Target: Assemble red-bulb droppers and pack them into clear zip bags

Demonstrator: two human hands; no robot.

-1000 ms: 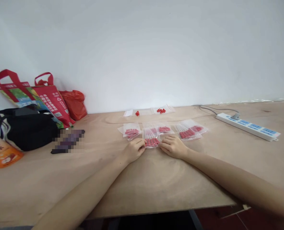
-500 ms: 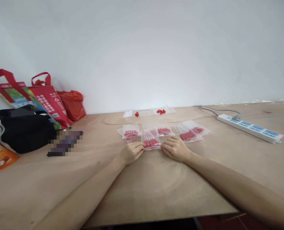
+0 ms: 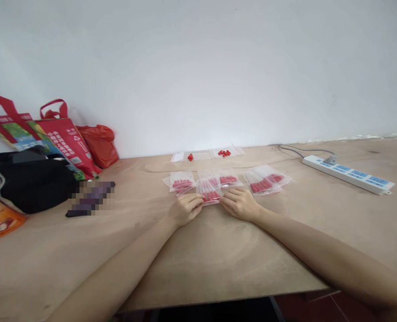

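Observation:
A clear plastic bag (image 3: 211, 196) lies flat on the wooden table, with several slim pieces fanned inside it, their red ends toward me. Its left edge is pinched by my left hand (image 3: 187, 209), fingers curled in. My right hand (image 3: 240, 204) is closed on the opposite edge, the fingertips partly hidden. Close behind are more clear bags of red-ended pieces: one bag (image 3: 181, 184) to the left, another bag (image 3: 229, 179) behind my right hand, and overlapping bags (image 3: 259, 185) to the right.
Against the wall lie flat clear bags (image 3: 203, 155) with small red pieces (image 3: 224, 153) on them. A white power strip (image 3: 349, 174) with a grey cord is at right. Shopping bags (image 3: 67, 143), a black bag (image 3: 34, 183) and an orange packet (image 3: 0, 219) stand at left, near a blurred dark object (image 3: 91, 199).
My right hand has shifted slightly left, and the gap between my hands is narrower. Both hands stay at the front bag's edges. The whole view has moved a little.

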